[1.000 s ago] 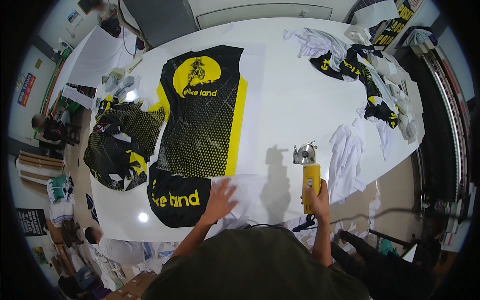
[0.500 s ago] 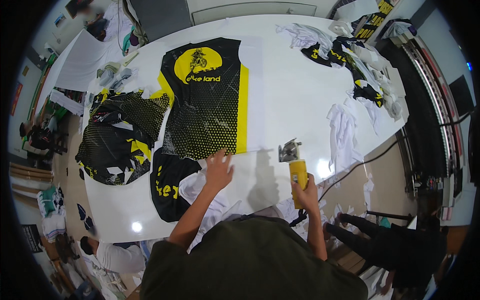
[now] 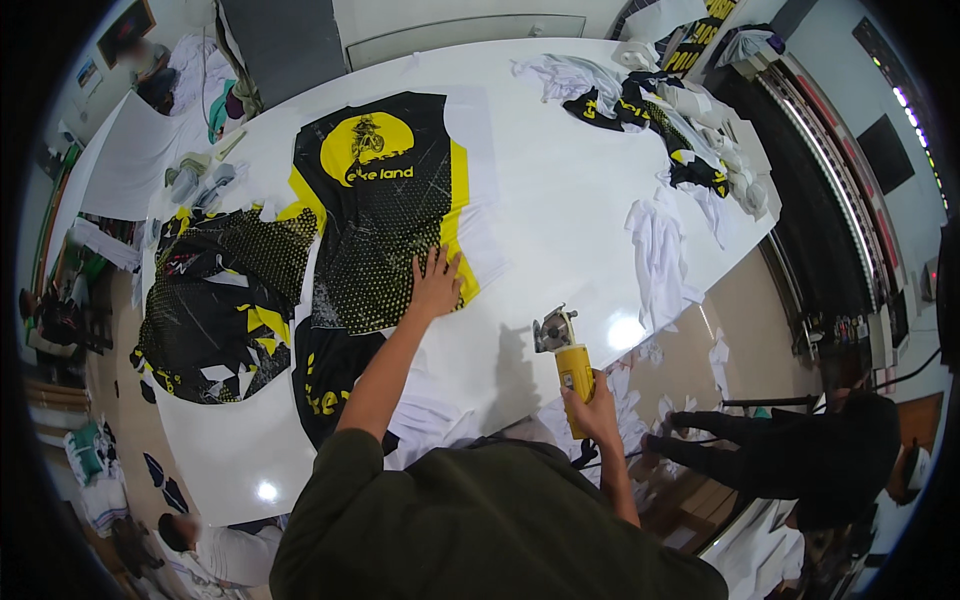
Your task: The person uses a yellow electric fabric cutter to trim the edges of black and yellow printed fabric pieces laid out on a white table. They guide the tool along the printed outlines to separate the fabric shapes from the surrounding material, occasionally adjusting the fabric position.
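Observation:
On the white table (image 3: 560, 230) lies a black-and-yellow printed shirt panel (image 3: 375, 215) with a yellow disc and a motorbike picture, a white margin along its right side. My left hand (image 3: 437, 284) rests on the panel's lower right part, fingers spread. In my right hand (image 3: 594, 408) is a yellow hand-held electric cloth cutter (image 3: 573, 370), gripped round its body. Its metal head with a round blade points away from me, above the table's near edge and apart from the cloth.
Printed black-and-yellow pieces (image 3: 215, 315) are heaped to the left. White scraps (image 3: 660, 260) and mixed offcuts (image 3: 690, 140) lie on the table's right side. A person in dark clothes (image 3: 800, 445) is at the lower right, another in white (image 3: 230, 550) at the lower left.
My left hand has moved up from the panel's bottom edge onto its lower right part. The panel's lower edge has shifted and tilted. The cutter stays in my right hand; the whole view has turned slightly.

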### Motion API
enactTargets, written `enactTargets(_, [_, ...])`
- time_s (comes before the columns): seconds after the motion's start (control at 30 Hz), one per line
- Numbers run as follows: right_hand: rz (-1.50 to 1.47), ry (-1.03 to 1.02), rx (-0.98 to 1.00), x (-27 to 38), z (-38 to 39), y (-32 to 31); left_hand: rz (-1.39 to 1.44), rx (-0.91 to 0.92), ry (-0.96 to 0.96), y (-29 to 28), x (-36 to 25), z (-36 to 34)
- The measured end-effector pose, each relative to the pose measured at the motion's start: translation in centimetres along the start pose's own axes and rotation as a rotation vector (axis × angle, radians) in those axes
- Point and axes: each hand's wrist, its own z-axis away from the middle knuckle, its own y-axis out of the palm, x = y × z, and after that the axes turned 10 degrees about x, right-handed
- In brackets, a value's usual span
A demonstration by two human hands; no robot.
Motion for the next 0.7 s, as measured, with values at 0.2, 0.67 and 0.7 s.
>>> enactTargets(0.2, [0.091, 0.057, 0.069, -0.1, 0.5, 0.6, -0.009, 0.036, 0.078, 2.0, -3.0, 2.8])
enactTargets(0.67, [0.149, 0.02, 0.023, 1.7, 0.9, 2.3, 0.132, -0.342, -0.181, -2.2, 4.9, -3.5])
enactTargets(0.7, [0.15, 0.023, 0.025, 1.8, 0.8, 2.3, 0.103, -0.343, -0.171, -2.2, 4.5, -2.7])
